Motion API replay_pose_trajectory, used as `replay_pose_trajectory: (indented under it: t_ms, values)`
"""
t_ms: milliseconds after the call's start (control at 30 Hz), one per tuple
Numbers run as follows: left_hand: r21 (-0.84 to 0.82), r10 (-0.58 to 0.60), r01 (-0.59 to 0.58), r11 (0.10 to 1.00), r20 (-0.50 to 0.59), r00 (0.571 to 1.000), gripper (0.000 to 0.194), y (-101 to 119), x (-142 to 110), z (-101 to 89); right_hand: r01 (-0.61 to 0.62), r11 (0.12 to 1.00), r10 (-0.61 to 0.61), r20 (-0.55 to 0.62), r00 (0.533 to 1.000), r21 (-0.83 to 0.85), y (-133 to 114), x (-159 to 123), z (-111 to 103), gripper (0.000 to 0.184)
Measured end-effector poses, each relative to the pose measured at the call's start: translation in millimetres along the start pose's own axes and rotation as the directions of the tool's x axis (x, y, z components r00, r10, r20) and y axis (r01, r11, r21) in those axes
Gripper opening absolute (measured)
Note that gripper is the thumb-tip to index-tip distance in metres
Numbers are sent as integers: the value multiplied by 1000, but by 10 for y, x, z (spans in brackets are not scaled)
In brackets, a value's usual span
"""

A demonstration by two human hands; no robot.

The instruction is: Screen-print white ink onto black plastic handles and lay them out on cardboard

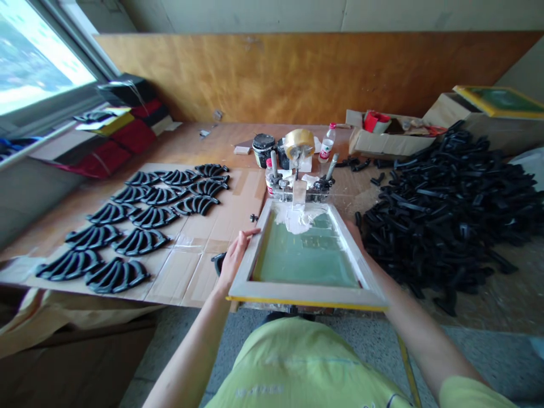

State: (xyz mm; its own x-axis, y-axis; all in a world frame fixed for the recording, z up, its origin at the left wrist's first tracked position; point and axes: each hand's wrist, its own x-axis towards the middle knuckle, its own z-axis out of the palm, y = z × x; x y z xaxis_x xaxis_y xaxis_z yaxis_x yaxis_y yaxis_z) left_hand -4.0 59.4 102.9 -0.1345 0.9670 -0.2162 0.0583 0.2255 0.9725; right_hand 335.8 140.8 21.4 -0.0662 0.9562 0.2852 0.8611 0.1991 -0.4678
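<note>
A screen printing frame (243,272) with pale rails and green mesh is in front of me, its near edge appearing raised. White ink (300,221) lies at the mesh's far end, below an upright clear squeegee-like blade (299,192). My left hand (233,255) is closed at the left rail, fingers against it. Beside that wrist shows a black curved handle (218,263), partly covered; whether the hand touches it is unclear. My right hand (356,233) is at the right rail, its fingers mostly hidden behind the frame. Near it is a small black piece (357,218).
Black curved handles (142,241) lie in fanned groups on cardboard (199,249) at left. A large heap of black parts (450,215) fills the right side. Behind the frame stand a clamp (327,182), ink tubs (263,150), a tape roll (299,143) and a bottle (327,143).
</note>
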Motion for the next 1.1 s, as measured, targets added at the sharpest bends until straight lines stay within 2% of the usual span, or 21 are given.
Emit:
replay_pose_trajectory:
  t_ms: [67, 100, 167, 233, 300, 367, 433, 500, 567, 633, 667, 700, 800, 833, 867, 933, 1000, 1067, 1100]
  values:
    - [23, -92, 91, 996, 51, 994, 61, -251, -72, -21, -29, 1000, 29, -102, 994, 0, -30, 240, -106, 35]
    - [13, -119, 118, 993, 65, 991, 64, -381, -80, -11, 2, 1000, -1, -135, 991, 8, -118, 371, -120, 33]
    - [4, -143, 143, 990, 56, 988, 71, -622, -53, 33, 141, 990, -142, -140, 980, -14, -400, 623, -80, 45]
    - [26, -152, 152, 988, 15, 988, 73, -807, 5, 80, 283, 956, -284, -8, 959, -74, -725, 815, 16, 51]
    - [52, -156, 156, 986, -14, 988, 70, -927, 59, 108, 318, 939, -290, 197, 937, -133, -976, 899, 125, 36]
    - [58, -160, 161, 985, -26, 987, 66, -1000, 94, 110, 301, 938, -226, 352, 908, -175, -1093, 847, 209, 20]
    - [54, -160, 161, 985, -17, 987, 65, -1056, 110, 96, 317, 930, -219, 414, 883, -184, -1085, 679, 234, 15]
    - [54, -152, 151, 987, 16, 988, 65, -1109, 117, 80, 408, 903, -313, 441, 841, -138, -1006, 467, 186, 16]
    - [57, -141, 139, 989, 47, 989, 66, -1156, 121, 70, 515, 856, -431, 487, 760, -47, -921, 309, 84, 20]
    - [64, -132, 129, 990, 53, 990, 65, -1186, 123, 67, 571, 820, -498, 540, 679, 39, -879, 260, -19, 22]
    - [68, -125, 122, 990, 46, 991, 65, -1191, 122, 67, 572, 818, -502, 557, 661, 59, -878, 271, -52, 20]
    - [73, -118, 115, 991, 38, 992, 64, -1191, 121, 68, 555, 830, -489, 557, 672, 58, -887, 293, -64, 17]
    - [86, -102, 100, 991, 26, 994, 63, -1157, 108, 70, 468, 884, -416, 447, 792, -6, -921, 314, 14, 15]
    - [88, -104, 101, 991, 26, 994, 64, -1140, 102, 71, 458, 889, -414, 405, 815, -12, -919, 282, 61, 19]
    - [89, -108, 105, 990, 27, 994, 64, -1121, 97, 73, 465, 885, -429, 380, 819, -2, -908, 232, 104, 23]
    - [88, -116, 113, 990, 25, 993, 65, -1078, 86, 78, 496, 867, -475, 384, 792, 47, -874, 121, 151, 28]
    - [90, -131, 128, 988, 21, 991, 65, -1016, 75, 81, 476, 875, -468, 398, 789, 85, -863, 82, 137, 24]
    - [87, -152, 150, 985, 22, 988, 66, -917, 60, 70, 397, 913, -402, 379, 834, 94, -909, 193, 92, 22]
    - [78, -165, 162, 984, 30, 986, 67, -849, 50, 56, 347, 934, -355, 357, 864, 90, -948, 306, 69, 27]
